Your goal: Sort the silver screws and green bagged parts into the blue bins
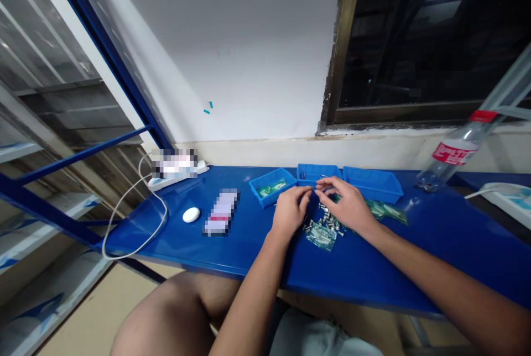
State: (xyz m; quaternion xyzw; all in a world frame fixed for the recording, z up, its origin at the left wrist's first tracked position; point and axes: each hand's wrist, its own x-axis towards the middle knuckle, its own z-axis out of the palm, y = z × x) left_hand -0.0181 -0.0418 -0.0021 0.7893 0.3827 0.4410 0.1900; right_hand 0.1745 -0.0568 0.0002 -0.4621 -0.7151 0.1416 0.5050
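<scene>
My left hand (290, 211) is over the blue table, its thumb and fingertips drawn together in a pinch. Facing it, my right hand (346, 201) has its fingertips curled close to those of the left. Anything between the fingers is too small to make out. Below and between both hands lies a loose pile of small metal screws (327, 219). Just in front of it is a clear plastic bag (321, 237) of small parts. A green-tinted plastic bag (385, 212) lies beside my right wrist, partly hidden by it.
Behind my hands stand a left blue tray (260, 197) with a green packet, a middle blue tray (317, 167) and a right blue tray (373, 179). A bottle (450, 151) stands right. Left are a white oval object (191, 215), a blurred-out phone-shaped item (222, 212) and a cable (124, 256).
</scene>
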